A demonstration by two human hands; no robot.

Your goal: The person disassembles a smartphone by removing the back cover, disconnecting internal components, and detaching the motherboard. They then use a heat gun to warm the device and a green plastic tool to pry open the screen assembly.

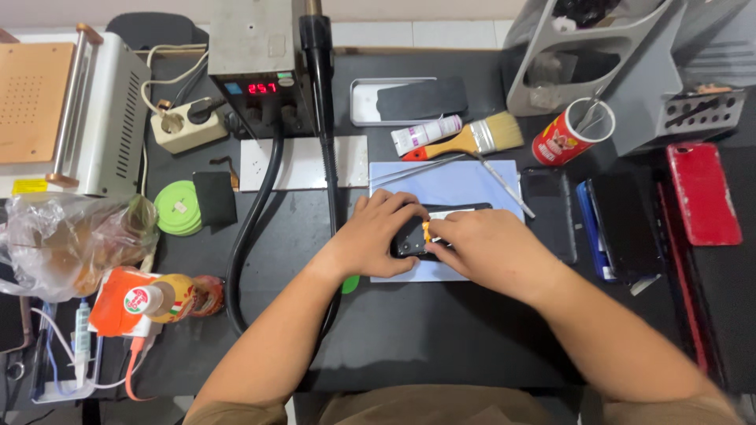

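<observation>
Phone [417, 240], dark and lying on a pale blue mat [472, 185], sits under both hands: the left hand [378, 232] clamps its near end, while the right hand [492, 248] pinches a small orange tool [426, 232] against it. Beyond the mat lie a white tube [425, 134] and a paintbrush [472, 140]. A red can [571, 134] holds tweezers; a grey tray [366, 102] holds a dark pad.

Glossy black phone [409, 240] on matt blue paper mat [465, 185]; wooden-handled bristle brush [472, 140].
</observation>
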